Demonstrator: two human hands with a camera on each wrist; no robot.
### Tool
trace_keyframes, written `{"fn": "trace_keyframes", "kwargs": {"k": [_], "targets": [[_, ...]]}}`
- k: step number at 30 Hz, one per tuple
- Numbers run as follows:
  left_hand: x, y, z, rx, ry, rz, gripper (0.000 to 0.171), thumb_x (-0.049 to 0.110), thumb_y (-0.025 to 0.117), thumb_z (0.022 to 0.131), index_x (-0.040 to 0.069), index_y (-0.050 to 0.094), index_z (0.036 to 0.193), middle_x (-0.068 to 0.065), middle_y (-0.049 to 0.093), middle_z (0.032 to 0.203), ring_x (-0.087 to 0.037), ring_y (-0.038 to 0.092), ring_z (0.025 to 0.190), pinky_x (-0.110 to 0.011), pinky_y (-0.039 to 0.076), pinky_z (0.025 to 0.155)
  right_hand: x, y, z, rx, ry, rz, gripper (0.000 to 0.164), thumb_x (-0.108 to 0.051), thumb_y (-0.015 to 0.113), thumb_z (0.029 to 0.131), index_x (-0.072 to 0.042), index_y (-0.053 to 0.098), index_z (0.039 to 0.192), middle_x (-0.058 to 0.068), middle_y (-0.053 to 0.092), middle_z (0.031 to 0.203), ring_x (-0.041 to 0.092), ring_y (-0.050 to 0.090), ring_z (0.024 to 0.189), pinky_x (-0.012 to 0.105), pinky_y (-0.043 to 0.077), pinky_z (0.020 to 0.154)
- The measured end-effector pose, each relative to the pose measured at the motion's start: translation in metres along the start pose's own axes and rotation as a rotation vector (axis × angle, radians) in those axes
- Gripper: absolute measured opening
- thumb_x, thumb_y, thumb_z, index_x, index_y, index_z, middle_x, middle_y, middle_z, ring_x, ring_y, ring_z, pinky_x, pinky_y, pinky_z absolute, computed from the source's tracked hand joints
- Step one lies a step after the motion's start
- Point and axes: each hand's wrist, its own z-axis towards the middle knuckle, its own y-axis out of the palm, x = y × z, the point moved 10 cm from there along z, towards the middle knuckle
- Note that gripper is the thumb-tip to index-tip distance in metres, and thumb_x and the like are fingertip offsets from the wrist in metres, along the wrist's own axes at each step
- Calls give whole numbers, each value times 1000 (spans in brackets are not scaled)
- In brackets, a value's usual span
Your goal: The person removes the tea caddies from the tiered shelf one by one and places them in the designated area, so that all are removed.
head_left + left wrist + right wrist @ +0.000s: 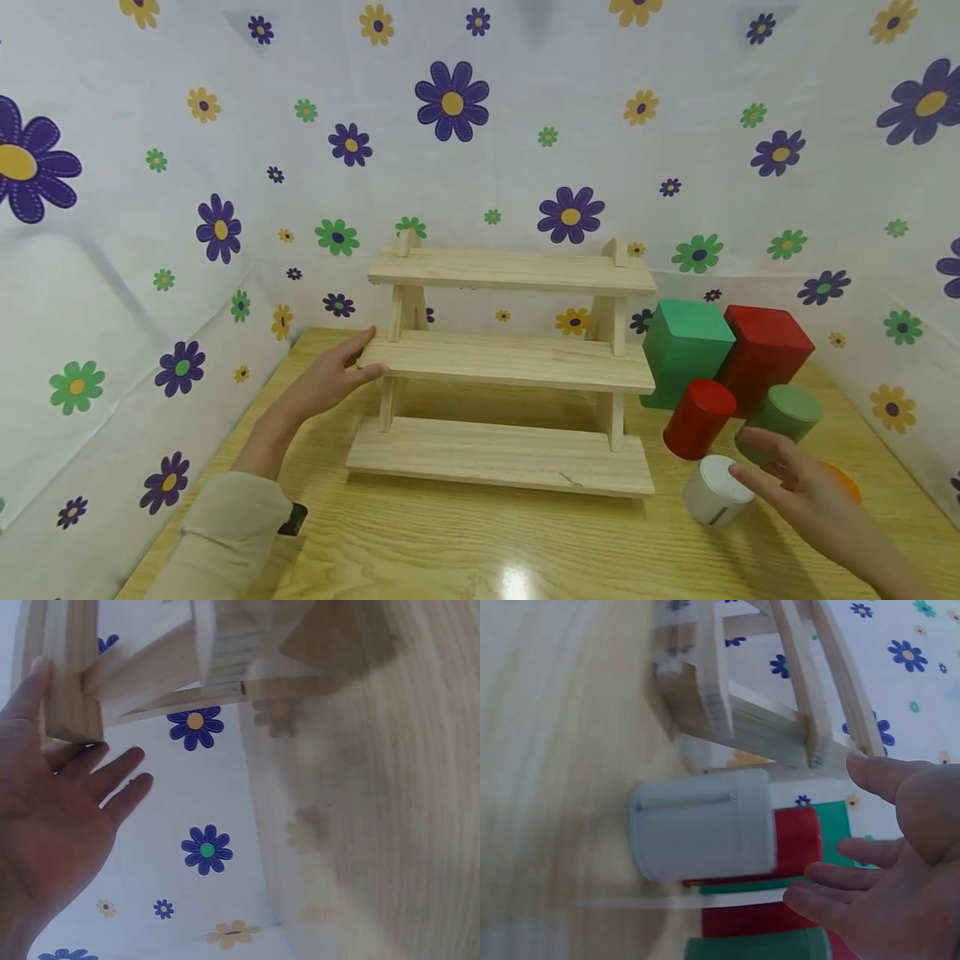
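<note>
A three-tier wooden display shelf stands on the table. My left hand grips the left end of its middle board; in the left wrist view the thumb lies on one side of the board end and the fingers on the other. My right hand is held with its fingers extended by a white cylindrical canister, holding nothing. In the right wrist view the white canister stands apart from the spread fingers. Behind it are a red canister and a green canister, the latter partly hidden by the hand.
A green box and a red box stand at the back right, beside the shelf. An orange round thing peeks out behind my right hand. Flower-print cloth hangs around the wooden table.
</note>
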Motion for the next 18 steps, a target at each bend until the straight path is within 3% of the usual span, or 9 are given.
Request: {"fn": "trace_keyframes", "kwargs": {"k": [2, 6, 8, 11, 15, 18], "targets": [[2, -1, -1, 0, -15, 48, 87, 49, 60, 104, 4, 17, 165, -18, 18, 170, -42, 21, 154, -59, 23, 121, -4, -8, 1, 8, -29, -18, 60, -26, 61, 107, 11, 40, 149, 39, 48, 143, 60, 55, 119, 44, 62, 78], [8, -5, -3, 4, -18, 107, 88, 52, 58, 104, 5, 17, 166, -17, 17, 170, -40, 16, 155, -60, 19, 122, -12, -26, 5, 25, -93, -89, 60, -24, 60, 108, 11, 39, 151, 41, 45, 144, 61, 54, 115, 67, 54, 82], [15, -9, -7, 11, -4, 144, 88, 51, 59, 104, 4, 18, 165, -18, 15, 171, -41, 14, 155, -61, 18, 122, -15, -36, 8, 37, -114, -124, 61, -24, 59, 108, 11, 37, 153, 42, 42, 145, 64, 49, 117, 77, 47, 82], [28, -21, -16, 32, 6, 234, 89, 51, 60, 103, 2, 18, 165, -20, 12, 171, -44, 14, 155, -63, 19, 121, -15, -49, 13, 35, -120, -171, 64, -25, 56, 109, 10, 30, 156, 44, 37, 148, 66, 41, 123, 83, 40, 84], [41, -43, -32, 50, -8, 356, 91, 52, 61, 103, 0, 17, 164, -21, 9, 171, -48, 14, 153, -66, 21, 119, -8, -61, 17, 33, -122, -225, 74, -30, 53, 110, 6, 14, 162, 44, 17, 158, 69, 18, 137, 88, 19, 95], [42, -60, -46, 75, -4, 436, 91, 50, 61, 103, 0, 16, 164, -23, 7, 171, -50, 13, 153, -67, 20, 118, -2, -70, 20, 83, -151, -308, 81, -33, 55, 109, 5, 7, 163, 41, 8, 162, 63, 0, 147, 84, 0, 104]]}}
